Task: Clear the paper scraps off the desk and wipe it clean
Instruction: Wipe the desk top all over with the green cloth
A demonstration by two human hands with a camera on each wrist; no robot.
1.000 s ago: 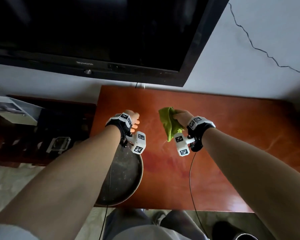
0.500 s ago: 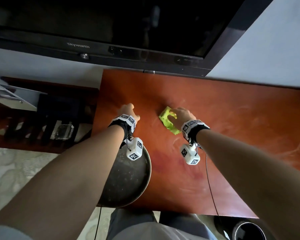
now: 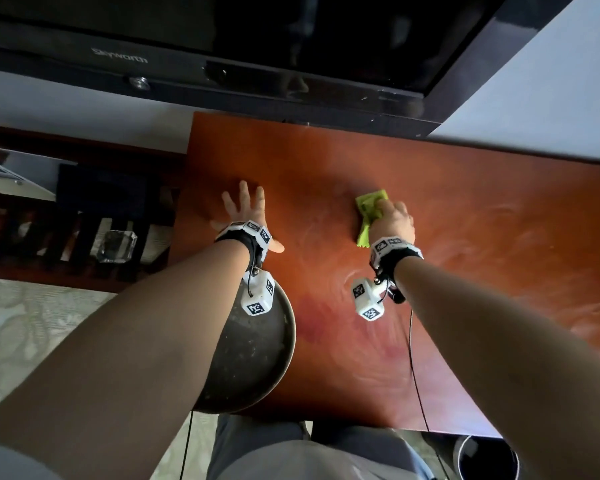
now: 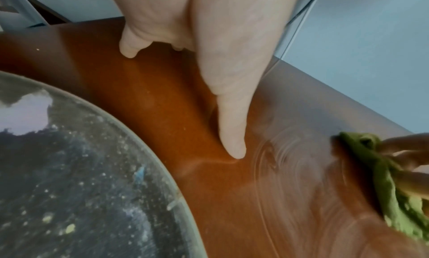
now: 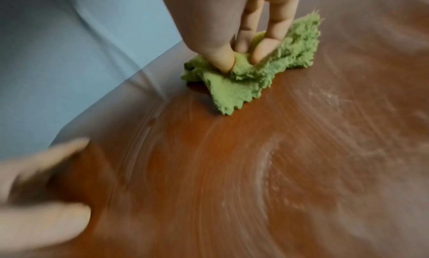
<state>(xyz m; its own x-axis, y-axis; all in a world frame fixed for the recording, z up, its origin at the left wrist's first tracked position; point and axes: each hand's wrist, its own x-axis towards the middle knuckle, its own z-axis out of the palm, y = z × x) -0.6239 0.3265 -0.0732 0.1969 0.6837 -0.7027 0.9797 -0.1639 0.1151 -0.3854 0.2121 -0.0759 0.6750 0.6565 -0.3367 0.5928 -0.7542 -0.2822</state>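
The green cloth (image 5: 257, 73) is pinched under the curled fingers of the right hand (image 3: 394, 220) and pressed to the counter (image 3: 482, 237). The left hand (image 3: 245, 211) is spread flat alongside. Overlapping strokes should be carried outward, with pressure kept even.

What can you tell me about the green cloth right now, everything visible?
The green cloth is a small, fuzzy, bright lime rag with a zigzag-cut edge, bunched and folded rather than spread flat. It lies on the reddish-brown desk, toward the far side near the wall. The right hand presses down on it, fingertips dug into its folds. Pale swirling streaks surround it. Nothing else touches it.
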